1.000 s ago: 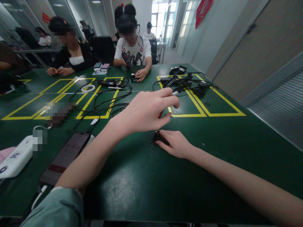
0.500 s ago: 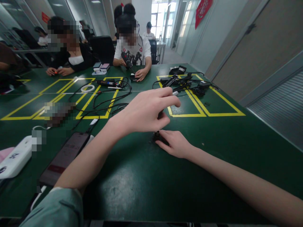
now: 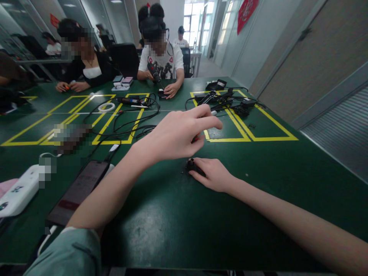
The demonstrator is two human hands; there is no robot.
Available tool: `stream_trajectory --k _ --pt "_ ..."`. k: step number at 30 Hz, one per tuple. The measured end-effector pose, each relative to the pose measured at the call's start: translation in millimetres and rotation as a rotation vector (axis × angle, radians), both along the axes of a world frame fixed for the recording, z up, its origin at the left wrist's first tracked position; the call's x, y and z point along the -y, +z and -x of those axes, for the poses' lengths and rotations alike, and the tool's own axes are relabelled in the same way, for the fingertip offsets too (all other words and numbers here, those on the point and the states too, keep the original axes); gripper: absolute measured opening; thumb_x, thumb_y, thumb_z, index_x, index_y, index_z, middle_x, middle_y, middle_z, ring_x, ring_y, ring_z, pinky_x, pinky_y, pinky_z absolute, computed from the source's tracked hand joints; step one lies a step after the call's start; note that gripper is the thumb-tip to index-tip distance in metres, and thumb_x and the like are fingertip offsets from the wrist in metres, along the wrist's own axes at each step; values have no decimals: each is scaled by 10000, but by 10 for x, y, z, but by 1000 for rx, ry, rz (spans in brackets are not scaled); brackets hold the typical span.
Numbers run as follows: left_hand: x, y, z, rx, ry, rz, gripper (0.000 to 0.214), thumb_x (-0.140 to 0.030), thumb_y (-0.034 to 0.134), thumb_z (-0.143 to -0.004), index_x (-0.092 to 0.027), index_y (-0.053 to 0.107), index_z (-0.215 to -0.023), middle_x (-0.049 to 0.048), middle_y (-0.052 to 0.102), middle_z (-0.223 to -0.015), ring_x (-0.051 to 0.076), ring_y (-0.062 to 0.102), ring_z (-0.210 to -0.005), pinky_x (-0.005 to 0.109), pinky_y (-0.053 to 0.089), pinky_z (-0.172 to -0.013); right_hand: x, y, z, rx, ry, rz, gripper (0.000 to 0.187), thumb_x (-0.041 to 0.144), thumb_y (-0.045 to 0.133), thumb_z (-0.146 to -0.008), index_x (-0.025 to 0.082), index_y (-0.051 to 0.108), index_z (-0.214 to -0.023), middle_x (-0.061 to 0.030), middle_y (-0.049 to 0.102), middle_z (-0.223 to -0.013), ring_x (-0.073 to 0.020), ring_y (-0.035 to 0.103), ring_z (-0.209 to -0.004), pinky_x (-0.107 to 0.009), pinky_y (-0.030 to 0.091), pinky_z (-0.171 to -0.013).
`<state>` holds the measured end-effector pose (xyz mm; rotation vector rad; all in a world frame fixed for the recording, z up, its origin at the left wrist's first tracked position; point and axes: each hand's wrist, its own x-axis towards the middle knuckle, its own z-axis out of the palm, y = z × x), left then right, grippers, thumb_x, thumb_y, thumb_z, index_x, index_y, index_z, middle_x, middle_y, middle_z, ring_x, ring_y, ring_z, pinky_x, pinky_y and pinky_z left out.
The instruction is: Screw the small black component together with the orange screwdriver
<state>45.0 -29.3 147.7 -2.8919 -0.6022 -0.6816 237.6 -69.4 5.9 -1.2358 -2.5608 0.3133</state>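
My left hand (image 3: pixel 184 130) reaches in from the left and hovers above the table, fingers curled. Between its thumb and fingers shows a bit of something dark with a red spot (image 3: pixel 196 138); the rest is hidden by the hand. Just below and to the right, my right hand (image 3: pixel 214 174) rests on the green table (image 3: pixel 178 218). Its thumb and fingers grip a small black part with a round, hollow-looking top (image 3: pixel 191 164). A few tiny dark specks lie on the table left of that part.
A phone (image 3: pixel 79 188) and a white power strip (image 3: pixel 24 189) lie at the left. Black cables (image 3: pixel 136 122) and a white ring (image 3: pixel 106 107) sit ahead. More cables and black adapters (image 3: pixel 221 99) lie at the far right. Across the table, a person (image 3: pixel 161 61) holds a black power tool.
My left hand has shifted slightly, and a red spot now shows between its thumb and fingers. My right hand and the black part have stayed in place.
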Motion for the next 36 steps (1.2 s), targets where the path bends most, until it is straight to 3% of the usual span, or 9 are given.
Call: stream_trajectory --k 4,9,15,21,27,33,36 --pt "30 12 -2 -11 25 -5 353 -152 536 -814 -186 703 -1123 70 664 -1020 184 620 -833 280 451 -665 -4 -16 -2 -6 -2 -1 219 361 500 -1022 179 617 -1053 -101 754 -942 -243 713 -833 -310 453 -696" --pt "23 7 2 11 0 -3 348 -118 490 -847 -186 714 -1105 81 679 -1091 168 626 -824 274 440 -659 0 -11 2 -9 -8 -8 212 355 500 -1024 180 616 -1054 -97 749 -921 -237 707 -819 -307 455 -698" --pt "18 12 -2 10 0 -10 297 -153 526 -838 -179 721 -1061 70 689 -968 189 631 -843 277 443 -659 1 -11 -4 -21 3 -16 226 363 486 -1026 179 617 -1043 -103 754 -930 -244 712 -821 -310 454 -687" --pt "7 9 6 9 -20 0 308 -116 502 -856 -182 722 -1062 86 686 -1064 170 628 -820 274 456 -661 0 -6 -1 -2 -5 -7 225 363 489 -1027 182 616 -1065 -98 750 -922 -241 709 -820 -310 448 -690" --pt "12 7 7 4 0 -5 296 -138 523 -826 -174 727 -1038 80 683 -1013 183 626 -829 278 446 -647 4 1 0 -10 -1 -3 228 362 486 -1028 177 615 -1059 -105 755 -942 -245 715 -834 -312 450 -695" --pt "11 -1 13 32 -7 -19 341 -122 513 -843 -201 710 -1109 92 665 -1169 169 623 -837 283 458 -666 -4 -15 0 0 -4 -8 217 357 495 -1024 180 614 -1065 -102 753 -933 -244 715 -835 -309 453 -699" --pt "34 13 11 15 6 -1 318 -160 525 -841 -200 705 -1099 74 681 -1087 181 628 -843 277 453 -661 -7 -28 -6 -14 -2 -12 210 362 496 -1022 187 613 -1029 -98 757 -926 -244 716 -820 -309 447 -685"
